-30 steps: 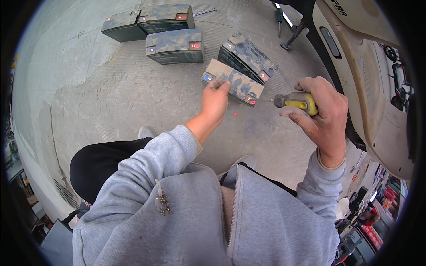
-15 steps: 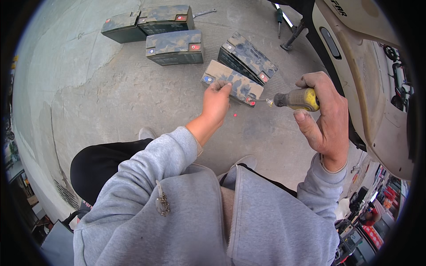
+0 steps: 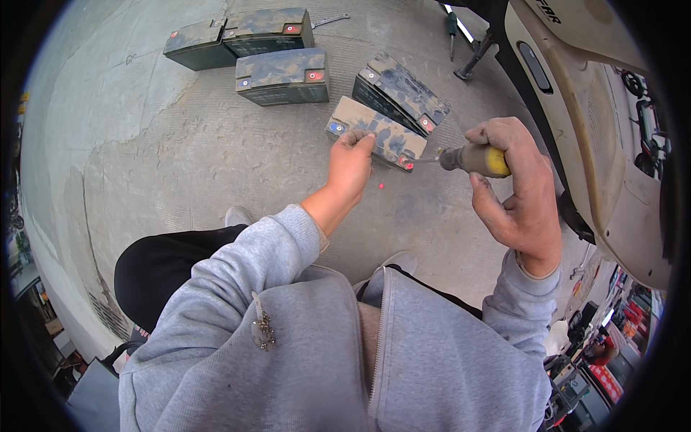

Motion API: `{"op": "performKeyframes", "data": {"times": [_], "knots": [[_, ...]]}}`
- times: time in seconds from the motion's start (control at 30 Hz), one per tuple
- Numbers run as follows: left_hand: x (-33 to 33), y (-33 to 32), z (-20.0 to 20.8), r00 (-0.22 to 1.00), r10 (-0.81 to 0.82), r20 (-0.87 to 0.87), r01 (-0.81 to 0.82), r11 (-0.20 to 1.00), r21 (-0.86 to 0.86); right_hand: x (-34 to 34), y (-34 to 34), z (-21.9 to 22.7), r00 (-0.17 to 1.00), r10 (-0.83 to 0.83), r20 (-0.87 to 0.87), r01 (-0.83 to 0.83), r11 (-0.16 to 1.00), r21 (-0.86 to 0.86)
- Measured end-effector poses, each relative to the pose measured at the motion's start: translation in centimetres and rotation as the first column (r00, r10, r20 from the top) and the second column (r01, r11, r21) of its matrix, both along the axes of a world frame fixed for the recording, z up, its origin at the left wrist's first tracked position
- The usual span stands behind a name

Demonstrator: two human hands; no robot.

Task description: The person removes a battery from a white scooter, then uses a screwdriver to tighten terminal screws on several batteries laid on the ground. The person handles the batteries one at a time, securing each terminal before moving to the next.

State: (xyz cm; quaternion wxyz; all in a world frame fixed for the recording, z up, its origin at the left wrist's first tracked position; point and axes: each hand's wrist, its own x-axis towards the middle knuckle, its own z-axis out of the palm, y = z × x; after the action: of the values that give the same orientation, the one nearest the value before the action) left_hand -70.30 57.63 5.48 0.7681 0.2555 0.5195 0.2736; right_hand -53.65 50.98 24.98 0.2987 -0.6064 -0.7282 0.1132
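Before me on the ground lies a dusty, dark battery [image 3: 392, 138] with a blue terminal at its left end and a red one at its right. My left hand [image 3: 349, 167] is closed at the battery's near edge, thumb and fingers drawn together on its top; the fingers' undersides are hidden. On the right, my right hand [image 3: 522, 191] grips a screwdriver [image 3: 471, 160] with a dark and yellow handle. Its thin shank points left, and the tip reaches the red terminal. Just behind stands a second battery [image 3: 403, 90], set at an angle.
Further left are several more batteries [image 3: 282, 75], with a wrench [image 3: 331, 21] behind them. Another screwdriver [image 3: 452, 32] lies near a stand leg [image 3: 475, 61]. A pale scooter body [image 3: 576, 129] rises close on the right. A small red piece [image 3: 381, 186] lies on the ground.
My right hand and the screwdriver have shifted slightly left, and the handle has turned a little. My left hand stays at the battery.
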Motion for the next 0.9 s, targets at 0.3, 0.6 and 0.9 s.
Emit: {"op": "performKeyframes", "data": {"times": [0.3,0.6,0.9], "knots": [[-0.05,0.1,0.32,1.0,0.006,-0.003,-0.006,1.0,-0.01,0.4,-0.44,-0.01,0.997,-0.072,0.036,0.073,0.997,-0.013],[-0.14,0.17,0.27,1.0,0.004,0.02,-0.004,1.0,-0.002,0.22,-0.29,0.63,0.988,-0.064,0.137,0.081,0.989,-0.12],[-0.11,-0.03,0.4,1.0,0.003,0.013,-0.003,1.0,-0.013,0.44,-0.54,0.39,0.977,-0.082,0.199,0.119,0.976,-0.182]]}}
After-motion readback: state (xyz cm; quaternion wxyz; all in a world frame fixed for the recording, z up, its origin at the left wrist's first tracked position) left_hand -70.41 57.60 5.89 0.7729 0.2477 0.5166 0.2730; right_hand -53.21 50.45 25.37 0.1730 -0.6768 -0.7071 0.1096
